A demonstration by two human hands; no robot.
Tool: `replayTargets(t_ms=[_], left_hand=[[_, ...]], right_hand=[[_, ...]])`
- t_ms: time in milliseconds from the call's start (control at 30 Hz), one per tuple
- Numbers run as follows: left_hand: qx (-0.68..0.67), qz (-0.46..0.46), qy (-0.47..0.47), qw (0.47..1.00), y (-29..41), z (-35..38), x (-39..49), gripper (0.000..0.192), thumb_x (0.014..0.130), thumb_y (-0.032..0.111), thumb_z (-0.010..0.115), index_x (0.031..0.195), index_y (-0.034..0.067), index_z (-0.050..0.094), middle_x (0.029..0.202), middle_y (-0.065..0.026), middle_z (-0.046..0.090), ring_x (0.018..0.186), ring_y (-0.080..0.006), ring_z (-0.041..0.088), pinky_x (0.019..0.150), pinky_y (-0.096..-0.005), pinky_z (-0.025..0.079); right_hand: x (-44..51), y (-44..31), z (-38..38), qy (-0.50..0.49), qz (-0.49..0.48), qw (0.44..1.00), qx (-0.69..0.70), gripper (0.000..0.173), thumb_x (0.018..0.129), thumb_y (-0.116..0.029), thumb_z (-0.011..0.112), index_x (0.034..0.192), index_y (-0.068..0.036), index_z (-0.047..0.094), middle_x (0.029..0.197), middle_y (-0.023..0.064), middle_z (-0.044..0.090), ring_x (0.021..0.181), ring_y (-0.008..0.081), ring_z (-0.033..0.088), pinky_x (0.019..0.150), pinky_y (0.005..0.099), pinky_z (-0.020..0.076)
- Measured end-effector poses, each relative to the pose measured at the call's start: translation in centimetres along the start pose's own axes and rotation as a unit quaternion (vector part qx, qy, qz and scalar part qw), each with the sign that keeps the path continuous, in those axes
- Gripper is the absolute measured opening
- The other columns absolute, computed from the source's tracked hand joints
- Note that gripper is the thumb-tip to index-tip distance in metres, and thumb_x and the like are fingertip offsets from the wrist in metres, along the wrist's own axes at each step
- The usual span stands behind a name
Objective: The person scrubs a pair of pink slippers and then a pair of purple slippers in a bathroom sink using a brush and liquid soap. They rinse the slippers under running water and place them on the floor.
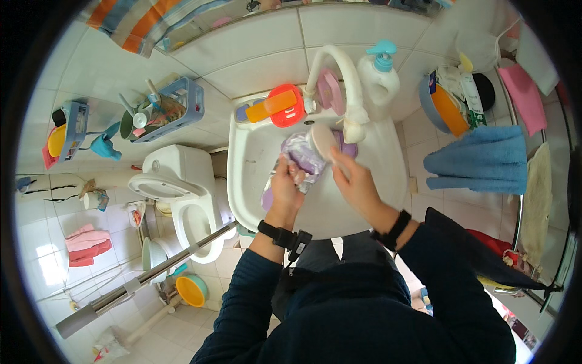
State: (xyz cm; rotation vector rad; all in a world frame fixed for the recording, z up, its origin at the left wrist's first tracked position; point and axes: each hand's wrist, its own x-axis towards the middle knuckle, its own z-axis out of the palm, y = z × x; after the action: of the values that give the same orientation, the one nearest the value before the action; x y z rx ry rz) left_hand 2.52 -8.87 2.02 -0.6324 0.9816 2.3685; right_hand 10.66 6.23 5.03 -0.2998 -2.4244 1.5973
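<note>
My left hand (pixel 286 185) grips a purple slipper (pixel 305 163) covered in white foam, over the white washbasin (pixel 248 182). Its fingers are curled round the slipper's near part. In my right hand (pixel 359 184) is the handle of a pale pink scrubbing brush (pixel 324 140). The brush head lies against the slipper's foamy far end, bristles hidden underneath. Another purple part (pixel 349 146) shows below the tap, and one more (pixel 267 200) at lower left. Whether these belong to a second slipper, I cannot tell.
A white curved tap (pixel 338 52) arches over the basin. Behind it stand a pump bottle (pixel 378 79), a pink brush (pixel 330 91) and a red soap dish (pixel 291 113). A toilet (pixel 193 218) and a metal pole (pixel 168 266) are left; a blue towel (pixel 477 159) hangs right.
</note>
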Motion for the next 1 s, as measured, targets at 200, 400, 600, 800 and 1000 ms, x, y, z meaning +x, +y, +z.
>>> replayTargets(t_ms=[200, 400, 600, 800, 1000], left_hand=[[-0.047, -0.008, 0.007, 0.999, -0.3, -0.2, 0.8, 0.042, 0.100, 0.037, 0.038, 0.064, 0.016, 0.041, 0.051, 0.0052, 0.032, 0.046, -0.0088, 0.030, 0.050, -0.0220, 0.034], [-0.121, 0.023, 0.014, 0.992, -0.3, -0.2, 0.8, 0.041, 0.100, 0.036, 0.039, 0.065, 0.015, 0.040, 0.051, 0.0043, 0.031, 0.047, -0.0099, 0.030, 0.054, -0.0232, 0.036], [-0.222, 0.012, 0.032, 0.974, 0.1, -0.8, 0.9, 0.041, 0.100, 0.035, 0.035, 0.065, 0.015, 0.039, 0.052, 0.0036, 0.031, 0.048, -0.0091, 0.030, 0.060, -0.0241, 0.038], [-0.244, -0.014, 0.021, 0.969, 0.3, -2.0, 0.7, 0.041, 0.101, 0.036, 0.034, 0.065, 0.015, 0.040, 0.051, 0.0046, 0.031, 0.050, -0.0096, 0.032, 0.064, -0.0275, 0.041], [-0.265, 0.058, 0.025, 0.962, 0.3, -1.8, 0.3, 0.040, 0.101, 0.036, 0.035, 0.067, 0.015, 0.040, 0.053, 0.0040, 0.033, 0.050, -0.0098, 0.033, 0.058, -0.0254, 0.038]], right_hand=[[-0.7, 0.4, 0.5, -0.011, 0.054, 0.998, 0.027, 0.037, 0.087, -0.006, 0.058, 0.124, -0.003, 0.055, 0.103, 0.0213, 0.064, 0.094, 0.0284, 0.064, 0.077, 0.0345, 0.0498], [-0.3, 0.0, 0.9, -0.027, 0.012, 1.000, -0.009, 0.037, 0.089, -0.006, 0.057, 0.126, 0.000, 0.053, 0.115, 0.0170, 0.064, 0.103, 0.0163, 0.063, 0.082, 0.0296, 0.0484], [-0.4, 0.2, 2.0, -0.035, -0.030, 0.999, 0.015, 0.036, 0.088, -0.003, 0.057, 0.124, -0.001, 0.054, 0.117, 0.0182, 0.062, 0.107, 0.0245, 0.062, 0.087, 0.0323, 0.0484], [-1.4, 1.1, 2.9, -0.063, -0.021, 0.997, 0.034, 0.036, 0.088, 0.000, 0.056, 0.124, 0.001, 0.054, 0.122, 0.0189, 0.060, 0.115, 0.0253, 0.057, 0.095, 0.0315, 0.0435], [-0.3, -0.4, 2.9, -0.090, 0.022, 0.996, 0.009, 0.036, 0.087, -0.003, 0.059, 0.123, 0.000, 0.054, 0.119, 0.0186, 0.061, 0.109, 0.0262, 0.061, 0.088, 0.0295, 0.0470]])
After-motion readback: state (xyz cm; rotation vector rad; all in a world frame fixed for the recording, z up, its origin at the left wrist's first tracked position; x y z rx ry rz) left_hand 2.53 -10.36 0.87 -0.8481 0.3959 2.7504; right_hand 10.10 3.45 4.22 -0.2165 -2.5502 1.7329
